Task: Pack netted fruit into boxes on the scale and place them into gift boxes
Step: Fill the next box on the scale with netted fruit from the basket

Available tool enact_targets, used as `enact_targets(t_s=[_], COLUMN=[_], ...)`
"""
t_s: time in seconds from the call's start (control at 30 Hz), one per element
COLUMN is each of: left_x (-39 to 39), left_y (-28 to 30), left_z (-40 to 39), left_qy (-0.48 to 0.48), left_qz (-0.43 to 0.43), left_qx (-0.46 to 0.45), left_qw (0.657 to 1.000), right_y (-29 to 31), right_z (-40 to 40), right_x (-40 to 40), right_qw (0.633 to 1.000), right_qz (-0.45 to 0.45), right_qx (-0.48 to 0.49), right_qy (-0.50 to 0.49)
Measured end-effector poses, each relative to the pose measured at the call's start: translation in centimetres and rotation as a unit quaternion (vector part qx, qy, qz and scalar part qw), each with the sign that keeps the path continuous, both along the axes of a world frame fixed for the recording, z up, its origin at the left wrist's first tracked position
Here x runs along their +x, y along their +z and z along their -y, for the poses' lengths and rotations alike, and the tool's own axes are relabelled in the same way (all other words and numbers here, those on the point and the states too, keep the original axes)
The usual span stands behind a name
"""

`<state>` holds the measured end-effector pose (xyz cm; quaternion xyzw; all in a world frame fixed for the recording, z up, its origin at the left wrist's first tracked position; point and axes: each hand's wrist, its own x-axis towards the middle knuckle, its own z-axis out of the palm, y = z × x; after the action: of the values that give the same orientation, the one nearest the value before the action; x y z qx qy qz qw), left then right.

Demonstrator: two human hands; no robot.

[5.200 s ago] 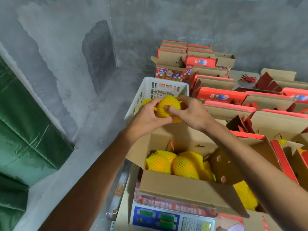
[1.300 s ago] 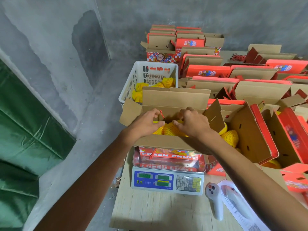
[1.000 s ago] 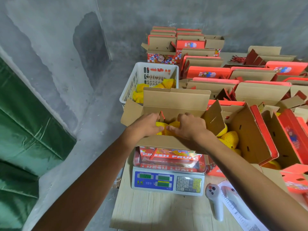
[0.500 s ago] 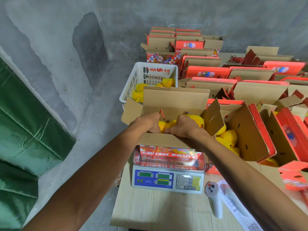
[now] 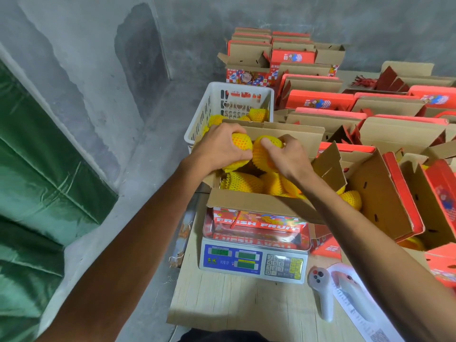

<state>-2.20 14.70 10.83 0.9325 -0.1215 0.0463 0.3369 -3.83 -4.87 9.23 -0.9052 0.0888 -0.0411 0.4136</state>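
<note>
The open box (image 5: 259,206) sits on the scale (image 5: 254,259) near the tabletop's (image 5: 237,302) left edge, its flaps standing up and its printed front facing the person. Half a second ago both hands were sunk among the fruit inside it; now they have risen above its rim, each with one netted fruit. That suggests a swap or reshuffle to correct the weight or the fit, so this box does not look finished.

The left hand (image 5: 217,149) has its fingers curled over a fruit (image 5: 240,153) from above. The right hand (image 5: 287,156) pinches the other fruit (image 5: 265,153) by its upper end. The two fruits touch, over the box's far left part.

The left fruit looks roundish, long axis unclear. The right one stands roughly upright, net skirt hanging down. More netted fruit lies below, and in the white basket (image 5: 212,104) beyond.
</note>
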Motion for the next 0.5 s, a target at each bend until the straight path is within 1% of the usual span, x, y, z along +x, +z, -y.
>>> enact_targets(t_s=[0.17,0.3,0.43,0.5], left_x=[0.7,2.4,5.9,8.3], left_y=[-0.1,0.1,0.1,0.0], left_z=[-0.8,-2.1,-3.7,-4.5], left_qy=[0.031,0.053,0.087,0.094], left_qz=[0.046,0.066,0.064,0.053], left_qx=[-0.087,-0.164,-0.247,-0.278], left_qw=[0.995,0.983,0.963,0.954], right_y=[1.3,2.8,4.0,4.5], right_z=[-0.7,-1.7,-2.9,-3.6], right_x=[1.7,4.3,8.6,11.1], right_qw=[0.999,0.998,0.996,0.995], right_qz=[0.035,0.049,0.067,0.061], right_qx=[0.011,0.03,0.041,0.047], right_qy=[-0.001,0.021,0.046,0.061])
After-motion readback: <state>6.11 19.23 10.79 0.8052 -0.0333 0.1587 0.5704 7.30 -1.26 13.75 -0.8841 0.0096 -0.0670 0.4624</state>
